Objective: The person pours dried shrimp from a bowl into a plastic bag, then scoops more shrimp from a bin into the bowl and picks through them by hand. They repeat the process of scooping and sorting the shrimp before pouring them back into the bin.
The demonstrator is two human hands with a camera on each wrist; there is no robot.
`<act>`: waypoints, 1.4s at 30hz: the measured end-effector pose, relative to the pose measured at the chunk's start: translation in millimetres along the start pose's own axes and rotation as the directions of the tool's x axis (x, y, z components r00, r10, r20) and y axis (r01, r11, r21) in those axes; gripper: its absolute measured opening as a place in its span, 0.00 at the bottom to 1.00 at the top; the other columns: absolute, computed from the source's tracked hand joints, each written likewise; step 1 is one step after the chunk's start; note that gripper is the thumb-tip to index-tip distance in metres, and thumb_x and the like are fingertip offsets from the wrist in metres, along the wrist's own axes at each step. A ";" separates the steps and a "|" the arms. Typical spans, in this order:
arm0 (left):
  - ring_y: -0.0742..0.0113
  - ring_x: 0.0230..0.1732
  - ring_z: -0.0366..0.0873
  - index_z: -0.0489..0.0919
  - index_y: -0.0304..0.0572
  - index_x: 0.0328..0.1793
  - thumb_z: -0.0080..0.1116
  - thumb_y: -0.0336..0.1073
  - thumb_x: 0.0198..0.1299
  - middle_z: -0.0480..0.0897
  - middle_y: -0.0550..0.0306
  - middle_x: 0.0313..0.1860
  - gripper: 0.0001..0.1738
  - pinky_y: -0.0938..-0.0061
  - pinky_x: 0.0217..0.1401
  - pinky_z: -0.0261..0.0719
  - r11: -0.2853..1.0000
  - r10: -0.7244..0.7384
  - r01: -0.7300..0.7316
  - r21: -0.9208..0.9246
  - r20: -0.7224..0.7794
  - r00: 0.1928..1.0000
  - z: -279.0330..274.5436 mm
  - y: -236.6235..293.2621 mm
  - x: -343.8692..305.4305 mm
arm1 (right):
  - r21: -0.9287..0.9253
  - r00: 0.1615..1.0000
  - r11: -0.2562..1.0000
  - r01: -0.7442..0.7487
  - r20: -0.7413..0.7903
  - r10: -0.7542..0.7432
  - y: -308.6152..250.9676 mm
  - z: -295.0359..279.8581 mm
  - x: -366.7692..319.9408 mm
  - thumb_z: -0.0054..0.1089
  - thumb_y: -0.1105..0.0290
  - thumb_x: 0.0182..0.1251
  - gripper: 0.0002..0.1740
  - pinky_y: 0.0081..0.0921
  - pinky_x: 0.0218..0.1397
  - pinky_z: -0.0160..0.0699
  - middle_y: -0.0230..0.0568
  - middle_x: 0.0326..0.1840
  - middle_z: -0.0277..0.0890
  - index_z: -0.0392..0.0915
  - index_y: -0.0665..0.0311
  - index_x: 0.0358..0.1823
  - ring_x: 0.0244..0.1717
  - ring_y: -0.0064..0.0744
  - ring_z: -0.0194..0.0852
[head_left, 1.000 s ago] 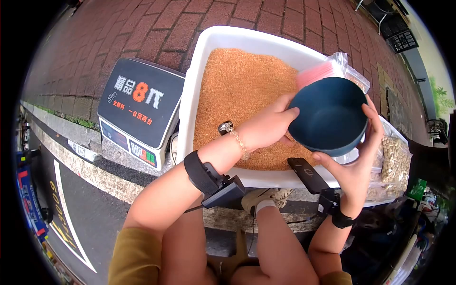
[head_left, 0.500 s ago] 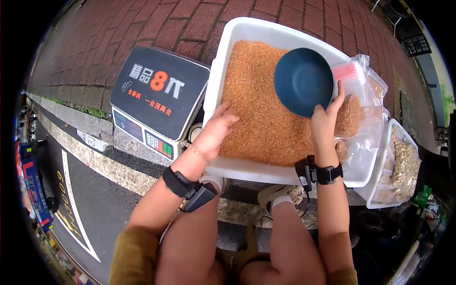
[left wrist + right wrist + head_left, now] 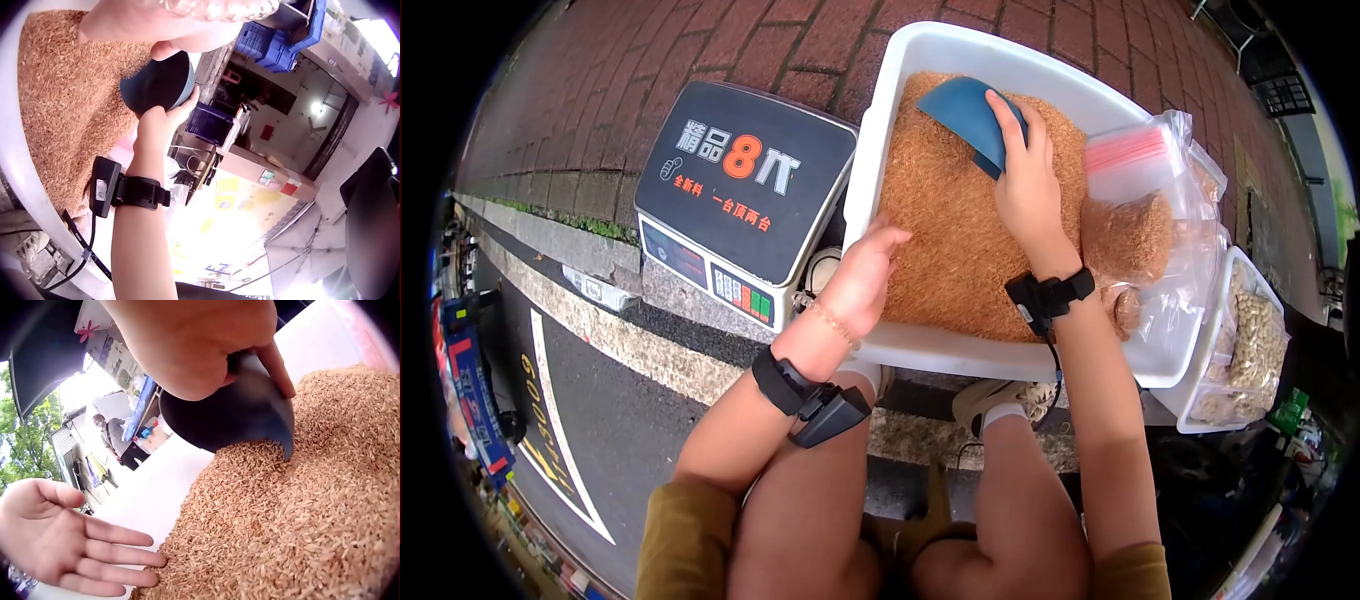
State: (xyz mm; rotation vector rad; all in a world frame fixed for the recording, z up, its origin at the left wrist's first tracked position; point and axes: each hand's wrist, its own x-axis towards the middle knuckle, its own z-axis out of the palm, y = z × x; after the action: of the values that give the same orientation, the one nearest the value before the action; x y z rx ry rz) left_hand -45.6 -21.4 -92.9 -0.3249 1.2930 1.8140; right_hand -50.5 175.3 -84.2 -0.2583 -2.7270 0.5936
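Note:
In the head view my right hand (image 3: 1030,180) grips a dark blue bowl (image 3: 968,115), fingers over its outside and thumb at the rim. The bowl is tipped on its side, its lower rim dug into reddish-brown rice (image 3: 960,230) in a white tub (image 3: 888,120). The right wrist view shows rice at the mouth of the bowl (image 3: 219,419). My left hand (image 3: 865,275) is by the tub's near left wall and holds nothing. From the right wrist its palm (image 3: 50,540) is seen with fingers straight, the tips at the edge of the rice.
A digital scale (image 3: 745,190) stands left of the tub. Inside the tub's right end lie clear plastic bags (image 3: 1190,240), a pink-striped pack (image 3: 1122,150) and a filled bag of rice (image 3: 1128,235). Farther right, a smaller white tub (image 3: 1225,265) holds bagged pale goods (image 3: 1255,335).
My left hand has let go of the bowl and moved left to the tub's side. The right hand has carried the bowl forward and left, then tipped it into the rice.

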 end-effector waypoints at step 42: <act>0.63 0.66 0.55 0.51 0.39 0.68 0.30 0.60 0.63 0.58 0.52 0.65 0.37 0.67 0.66 0.54 0.945 0.305 -0.327 0.007 0.345 0.888 80.3 32.9 -56.3 | 0.904 0.825 -0.026 -0.426 0.400 0.399 -35.0 -112.0 -150.8 0.53 0.84 0.52 0.33 0.25 0.55 0.62 0.34 0.51 0.63 0.51 0.62 0.60 0.52 0.24 0.62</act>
State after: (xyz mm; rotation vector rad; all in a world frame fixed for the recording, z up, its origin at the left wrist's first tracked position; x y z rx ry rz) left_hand -16.5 17.5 -1.5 0.2463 1.2032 1.9837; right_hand 126.1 148.5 -16.3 -0.6919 -1.4967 2.4224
